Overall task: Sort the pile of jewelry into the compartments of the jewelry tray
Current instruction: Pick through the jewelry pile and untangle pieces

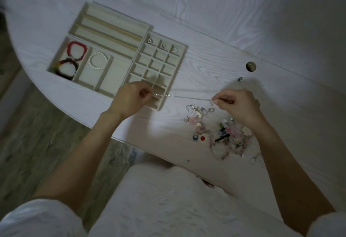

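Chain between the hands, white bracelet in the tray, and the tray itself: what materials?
Chain: probably silver-toned metal; thin, glinting links.
White bracelet: pearl-like beads, glossy and round; real or imitation is unclear.
Tray: beige matte lining, looks like velvet or flocked fabric; no shine.

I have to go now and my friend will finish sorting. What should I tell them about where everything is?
Left hand and right hand each pinch one end of a thin silver chain, stretched over the near edge of the beige jewelry tray.
Done: red beaded bracelet and dark beaded bracelet share one compartment; white pearl bracelet in the next; three small silver pieces in the far row of small squares.
Left: place the chain, perhaps in a long slot, then sort the mixed jewelry pile on the white table.
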Demonstrator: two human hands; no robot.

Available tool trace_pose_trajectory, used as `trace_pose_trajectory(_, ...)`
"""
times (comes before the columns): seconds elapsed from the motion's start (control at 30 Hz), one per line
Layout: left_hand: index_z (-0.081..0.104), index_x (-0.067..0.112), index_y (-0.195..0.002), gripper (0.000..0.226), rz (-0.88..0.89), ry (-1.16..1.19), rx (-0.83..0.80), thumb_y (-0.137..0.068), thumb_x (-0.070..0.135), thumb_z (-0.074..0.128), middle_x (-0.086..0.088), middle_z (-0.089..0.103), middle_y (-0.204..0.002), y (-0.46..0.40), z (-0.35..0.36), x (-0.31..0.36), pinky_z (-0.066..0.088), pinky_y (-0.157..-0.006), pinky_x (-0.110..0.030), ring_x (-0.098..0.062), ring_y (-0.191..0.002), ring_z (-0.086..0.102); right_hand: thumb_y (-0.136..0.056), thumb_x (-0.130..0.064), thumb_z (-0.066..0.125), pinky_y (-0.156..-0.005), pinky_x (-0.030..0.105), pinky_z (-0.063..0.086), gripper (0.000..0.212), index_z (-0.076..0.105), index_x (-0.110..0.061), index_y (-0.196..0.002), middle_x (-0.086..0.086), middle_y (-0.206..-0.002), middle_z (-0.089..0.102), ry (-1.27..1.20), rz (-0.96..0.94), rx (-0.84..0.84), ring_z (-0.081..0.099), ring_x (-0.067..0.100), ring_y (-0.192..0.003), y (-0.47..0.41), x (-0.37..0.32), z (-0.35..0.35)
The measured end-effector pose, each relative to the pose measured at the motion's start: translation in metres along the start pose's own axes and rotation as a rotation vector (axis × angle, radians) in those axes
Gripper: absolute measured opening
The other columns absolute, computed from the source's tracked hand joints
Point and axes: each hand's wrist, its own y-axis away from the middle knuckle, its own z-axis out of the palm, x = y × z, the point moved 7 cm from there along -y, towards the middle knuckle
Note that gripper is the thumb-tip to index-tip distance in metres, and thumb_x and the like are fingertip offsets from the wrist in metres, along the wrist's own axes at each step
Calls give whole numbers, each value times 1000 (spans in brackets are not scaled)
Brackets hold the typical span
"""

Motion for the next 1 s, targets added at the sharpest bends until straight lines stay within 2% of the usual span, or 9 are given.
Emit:
trace_pose_trajectory(0.2, 69, 28, -85, 10, -171, 469, 146, -85, 18, 69, 4, 68, -80, -10, -47, -67, 49, -74, -17, -4, -73, 62, -86, -11, 66, -64, 3, 42, 5, 69, -14, -88, -6, -83, 66, 17, 1, 59, 58, -1, -74, -37, -44, 29)
trace_pose_trajectory(0.33, 68, 19, -99, 19, -202, 734, 184, -84, 6, 68, 4, 62, -72, -32, -83, -101, 51, -76, -18, -4, -72, 59, -84, -10, 65, -61, 9, 38, 8, 63, -18, -82, -4, -78, 63, 88, -27, 114, 54, 1, -68, -69, -76, 52)
trace_pose_trajectory(0.43, 63, 14, -109, 28, -144, 669, 181, -84, 3, 68, 12, 62, -69, -60, -109, -120, 49, -75, -14, 1, -70, 58, -81, -15, 64, -55, 6, 35, 3, 62, -17, -81, -7, -72, 58, 218, -39, 150, 53, 7, -65, -98, -103, 64)
trace_pose_trajectory(0.47, 63, 13, -108, 26, -132, 631, 186, -84, 3, 67, 13, 63, -69, -71, -120, -128, 48, -73, -11, 5, -68, 58, -81, -17, 64, -57, 12, 38, 2, 63, -16, -82, -6, -72, 59, 267, -40, 159, 53, 11, -68, -111, -113, 69)
trace_pose_trajectory(0.57, 66, 21, -97, 18, -62, 489, 248, -85, 7, 68, 14, 65, -79, -99, -149, -148, 44, -71, -6, 9, -71, 58, -80, -21, 64, -68, 27, 46, 7, 63, -14, -83, -3, -76, 61, 335, -45, 150, 56, 15, -74, -145, -135, 80)
trace_pose_trajectory(0.67, 67, 25, -88, 11, 15, 345, 281, -87, 14, 67, 20, 66, -80, -128, -170, -166, 45, -73, -9, 2, -76, 59, -77, -18, 65, -63, 26, 44, 7, 58, -14, -77, -1, -72, 62, 340, -71, 158, 56, 16, -68, -181, -151, 90)
trace_pose_trajectory(0.77, 67, 21, -89, 6, 56, 206, 314, -89, 15, 64, 6, 66, -86, -157, -179, -186, 46, -71, -15, -8, -76, 58, -75, -6, 67, -59, 22, 41, 11, 57, -12, -74, 0, -67, 61, 197, -113, 193, 55, 10, -61, -217, -160, 99)
trace_pose_trajectory(0.87, 71, 18, -94, 9, 31, 115, 311, -89, 14, 64, 6, 63, -86, -181, -182, -211, 41, -67, -23, -12, -73, 55, -76, 1, 70, -64, 17, 47, 12, 65, -10, -76, -7, -66, 62, -29, -167, 181, 57, -2, -60, -246, -160, 107)
trace_pose_trajectory(1.0, 72, 10, -95, 10, 114, -81, 205, -88, 9, 64, -11, 67, -86, -200, -174, -223, 34, -67, -29, -23, -75, 51, -80, -9, 69, -66, 31, 54, 2, 71, -9, -81, -2, -69, 66, -23, -213, 226, 63, 12, -64, -258, -153, 115)
